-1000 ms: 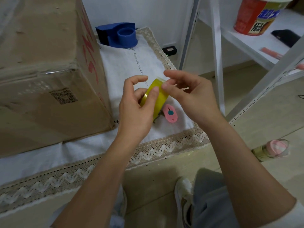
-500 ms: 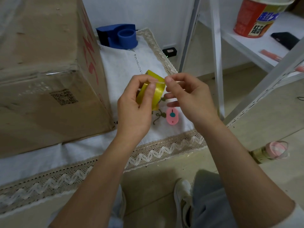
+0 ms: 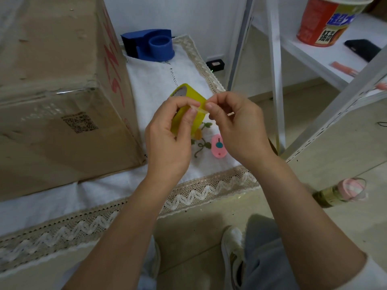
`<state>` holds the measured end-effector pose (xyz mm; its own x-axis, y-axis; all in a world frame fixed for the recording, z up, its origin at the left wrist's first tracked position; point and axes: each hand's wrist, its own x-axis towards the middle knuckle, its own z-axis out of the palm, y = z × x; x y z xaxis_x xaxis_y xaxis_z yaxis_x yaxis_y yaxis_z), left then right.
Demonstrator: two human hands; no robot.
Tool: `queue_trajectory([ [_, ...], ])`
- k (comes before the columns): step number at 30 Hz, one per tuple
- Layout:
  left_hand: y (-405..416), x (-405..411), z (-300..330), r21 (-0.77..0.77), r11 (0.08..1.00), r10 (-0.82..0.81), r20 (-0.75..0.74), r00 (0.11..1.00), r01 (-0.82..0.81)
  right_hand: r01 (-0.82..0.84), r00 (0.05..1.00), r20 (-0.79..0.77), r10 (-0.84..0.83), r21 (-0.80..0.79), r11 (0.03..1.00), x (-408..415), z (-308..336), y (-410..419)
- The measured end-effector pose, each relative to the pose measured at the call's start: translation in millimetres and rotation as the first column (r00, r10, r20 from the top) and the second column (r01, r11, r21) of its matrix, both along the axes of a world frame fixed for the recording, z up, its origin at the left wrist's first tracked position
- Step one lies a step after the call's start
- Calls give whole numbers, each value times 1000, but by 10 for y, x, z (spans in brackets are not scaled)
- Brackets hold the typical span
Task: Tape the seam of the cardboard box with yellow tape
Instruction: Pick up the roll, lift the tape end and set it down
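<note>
A large cardboard box (image 3: 54, 97) with red lettering and a printed code stands on the white cloth at the left. In front of it my left hand (image 3: 167, 139) grips a roll of yellow tape (image 3: 189, 95), fingers curled over its top and thumb against its face. My right hand (image 3: 236, 126) is just to the right of the roll. Its thumb and forefinger pinch the tape's loose end at the roll's upper right edge.
A blue tape dispenser (image 3: 151, 48) sits at the back of the lace-edged white cloth (image 3: 157, 80). A small pink cutter (image 3: 218, 146) lies under my hands. A white shelf frame (image 3: 276, 72) stands at the right, holding a noodle cup (image 3: 322, 21) and a phone (image 3: 363, 49).
Both hands rose slightly with the roll. The roll has turned in my left hand, and my right fingertips have closed on the tape end at its edge.
</note>
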<state>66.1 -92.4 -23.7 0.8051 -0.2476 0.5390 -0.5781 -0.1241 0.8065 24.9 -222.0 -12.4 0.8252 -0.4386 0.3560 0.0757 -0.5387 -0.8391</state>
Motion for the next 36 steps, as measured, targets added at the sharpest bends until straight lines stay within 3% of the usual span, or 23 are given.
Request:
queue_trajectory([
  [7, 11, 16, -8, -4, 1000, 12, 23, 1000, -12, -69, 998, -4, 69, 28, 997, -9, 19, -29],
  [14, 7, -24, -6, -88, 996, 21, -6, 1000, -22, -67, 989, 121, 90, -182, 981, -26, -7, 29],
  [18, 11, -9, 12, -72, 997, 29, -2, 1000, -29, -35, 993, 115, 33, 15, 999, -37, 4, 41],
  [20, 19, 1, 9, -45, 998, 33, 22, 999, -32, -3, 993, 119, 1, 13, 1000, -29, -3, 11],
  [24, 39, 12, 1, 7, 1000, 30, 83, 996, -31, 87, 975, 220, -35, -229, 970, -23, -10, -40],
  [28, 44, 23, -2, 15, 999, 35, 124, 992, -37, 184, 962, 264, -62, -467, 865, 1, -56, -12],
  [31, 42, 14, 0, 32, 999, 27, 152, 988, -32, 256, 946, 309, -96, -534, 806, 33, -58, 12],
  [36, 42, -1, 20, 28, 999, 33, 156, 987, -38, 245, 957, 269, -109, -547, 800, 64, -73, 47],
])
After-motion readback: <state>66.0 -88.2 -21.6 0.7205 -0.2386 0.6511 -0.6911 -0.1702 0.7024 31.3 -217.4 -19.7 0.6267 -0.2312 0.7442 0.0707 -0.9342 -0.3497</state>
